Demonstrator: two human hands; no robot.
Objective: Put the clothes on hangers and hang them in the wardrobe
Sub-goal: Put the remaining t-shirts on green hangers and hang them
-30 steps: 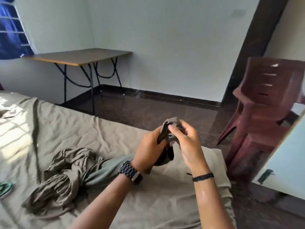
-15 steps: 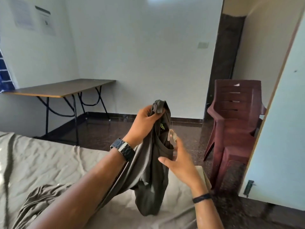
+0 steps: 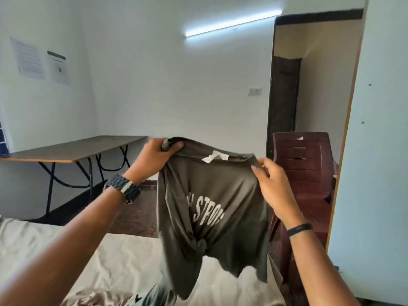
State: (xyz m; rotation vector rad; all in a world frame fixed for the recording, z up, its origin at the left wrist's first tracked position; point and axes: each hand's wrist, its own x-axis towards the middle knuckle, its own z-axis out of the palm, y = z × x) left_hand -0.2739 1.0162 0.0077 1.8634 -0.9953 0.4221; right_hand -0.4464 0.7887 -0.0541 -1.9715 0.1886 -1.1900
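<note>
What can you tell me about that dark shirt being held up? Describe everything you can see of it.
The T-shirt is olive-grey, of soft knit-looking fabric, with pale block lettering partly lost in folds; "STRO" is readable. A small white label sits inside the neckline. The left hand grips one end of its top edge, the right hand pinches the other, so it hangs stretched between them in the air above the bed. Its lower part is twisted and bunched, the hem hanging unevenly. No hanger is on it.

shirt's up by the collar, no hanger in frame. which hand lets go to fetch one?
Probably right. The left hand has a bunched fistful of the shirt collar; the right hand only pinches the other edge.
</note>
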